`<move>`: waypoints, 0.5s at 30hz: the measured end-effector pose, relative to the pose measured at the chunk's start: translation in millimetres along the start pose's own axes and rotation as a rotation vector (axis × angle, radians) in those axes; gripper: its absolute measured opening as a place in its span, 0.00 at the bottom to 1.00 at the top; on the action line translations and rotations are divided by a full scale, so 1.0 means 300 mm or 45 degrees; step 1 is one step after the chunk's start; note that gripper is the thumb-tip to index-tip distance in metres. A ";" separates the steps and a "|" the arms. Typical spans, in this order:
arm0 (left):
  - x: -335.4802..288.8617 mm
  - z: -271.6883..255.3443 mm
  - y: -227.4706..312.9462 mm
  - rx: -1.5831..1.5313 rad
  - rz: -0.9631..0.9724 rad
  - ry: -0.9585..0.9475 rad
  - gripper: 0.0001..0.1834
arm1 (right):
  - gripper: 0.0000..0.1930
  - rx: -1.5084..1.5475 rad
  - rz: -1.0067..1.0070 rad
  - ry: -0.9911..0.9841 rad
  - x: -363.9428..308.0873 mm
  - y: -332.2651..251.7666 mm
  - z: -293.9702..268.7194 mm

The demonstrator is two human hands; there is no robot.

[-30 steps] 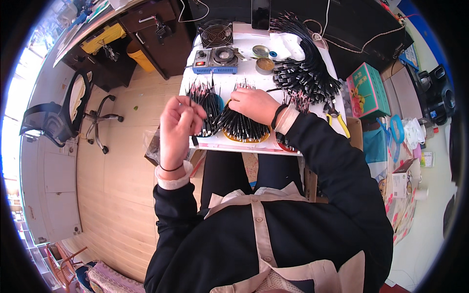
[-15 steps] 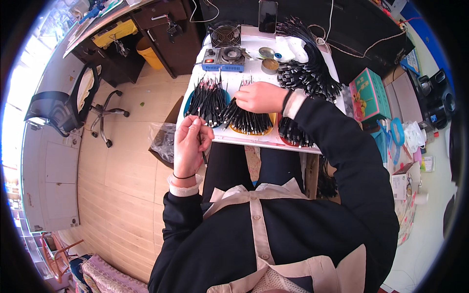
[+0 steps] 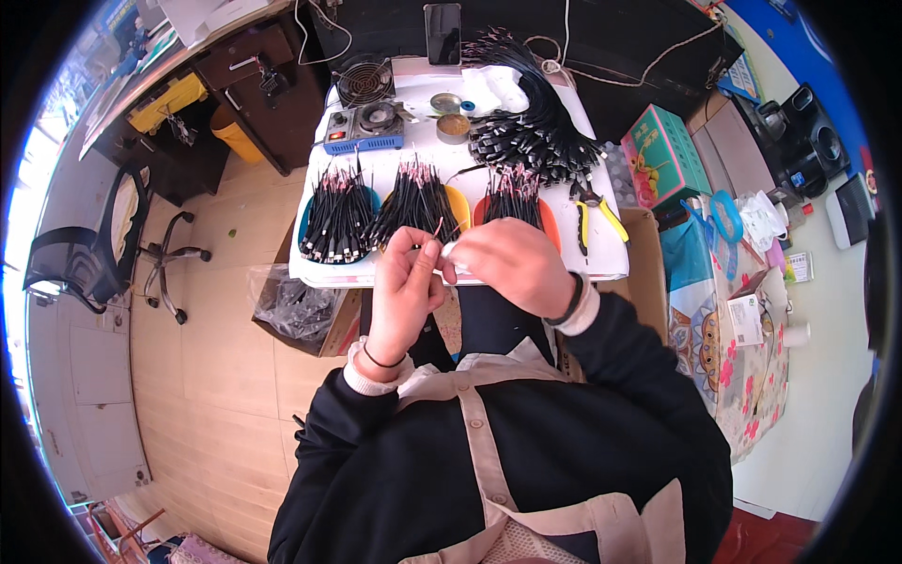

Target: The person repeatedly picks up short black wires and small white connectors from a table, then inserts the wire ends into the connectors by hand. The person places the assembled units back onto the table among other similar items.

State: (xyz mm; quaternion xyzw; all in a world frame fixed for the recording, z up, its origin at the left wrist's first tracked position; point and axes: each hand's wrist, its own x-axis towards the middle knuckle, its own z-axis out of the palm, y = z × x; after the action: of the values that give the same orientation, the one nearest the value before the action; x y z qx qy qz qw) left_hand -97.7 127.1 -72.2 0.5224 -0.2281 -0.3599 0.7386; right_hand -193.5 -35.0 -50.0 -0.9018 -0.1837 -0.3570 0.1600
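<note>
My left hand (image 3: 404,287) is closed in a pinch around a thin cable, whose pinkish wire end (image 3: 439,227) sticks up past the fingertips. The rest of that cable is hidden. My right hand (image 3: 515,263) meets it from the right, fingers pinched together at the same spot. A small whitish bit shows at its fingertips, too small to name. Just beyond the hands, bundles of short black cables lie in a blue tray (image 3: 375,199), a yellow tray (image 3: 459,204) and a red-orange tray (image 3: 551,228) along the table's near side.
On the white table (image 3: 597,263) stand a blue heating unit (image 3: 365,132), a small fan (image 3: 365,83), round tins (image 3: 453,129) and a phone (image 3: 443,34). A large black cable heap (image 3: 540,141) lies back right, with yellow-handled pliers (image 3: 597,218) nearer. An open box (image 3: 305,310) sits left below.
My right hand has come back from the cables in the yellow tray to meet my left hand at the table's near edge. The view has shifted right, bringing the pliers into sight.
</note>
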 end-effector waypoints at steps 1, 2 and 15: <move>-0.006 0.012 -0.001 0.015 0.049 -0.008 0.05 | 0.12 0.234 0.363 0.118 -0.029 -0.024 -0.005; -0.011 0.024 -0.003 0.022 0.086 -0.012 0.05 | 0.11 0.661 0.665 0.301 -0.051 -0.038 0.000; -0.077 0.081 -0.007 0.040 0.124 -0.135 0.05 | 0.08 1.328 1.120 0.323 -0.075 -0.081 0.014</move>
State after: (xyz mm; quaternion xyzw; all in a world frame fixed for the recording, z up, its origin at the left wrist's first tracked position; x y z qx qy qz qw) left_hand -130.3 129.6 -64.9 0.5025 -0.2977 -0.3470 0.7338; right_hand -217.0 -16.6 -64.9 -0.6490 0.0715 -0.2267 0.7227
